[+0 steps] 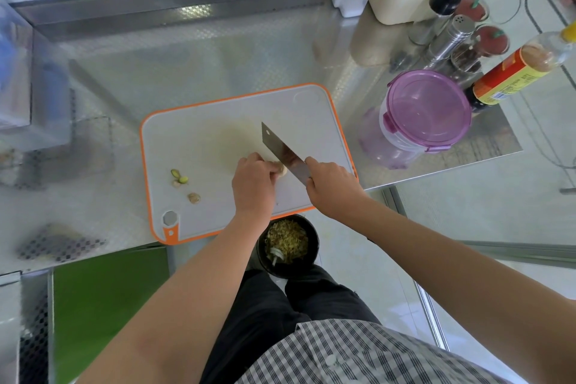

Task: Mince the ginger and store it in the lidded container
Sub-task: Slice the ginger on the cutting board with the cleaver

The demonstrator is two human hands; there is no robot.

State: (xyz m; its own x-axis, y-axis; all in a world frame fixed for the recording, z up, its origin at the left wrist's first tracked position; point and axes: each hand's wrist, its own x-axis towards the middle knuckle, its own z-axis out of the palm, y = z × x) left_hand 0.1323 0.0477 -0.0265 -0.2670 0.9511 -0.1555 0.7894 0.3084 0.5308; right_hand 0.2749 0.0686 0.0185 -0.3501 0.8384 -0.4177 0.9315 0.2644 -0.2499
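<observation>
- Currently I see the left hand [254, 179] knuckles-up on the cutting board [202, 140], fingers curled down onto a pale knob of ginger [282, 169] and holding it in place.
- Only a small end of the ginger shows, between the fingertips and the blade. Too little is visible for me to tell its long axis.
- My view has the right hand [330, 185] wrapped round the handle of the cleaver [282, 150], gripping it. The handle itself is hidden inside the fist.
- The cleaver's long axis runs diagonally, from the right hand at the board's near right corner up and to the left toward the board's middle. Its squared tip points away from the person, and the blade sits right against the exposed end of the ginger.
- A few trimmings [180, 179] lie on the left part of the board, well apart from the hands.
- The lidded container [427, 112] stands upright on the steel counter [218, 50] to the right of the board, apart from it, with its purple lid on.
- Beyond it I can make out a sauce bottle [514, 72] and a metal shaker [448, 37].
- Below the board's near edge sits a dark bin [311, 237] holding scraps.
</observation>
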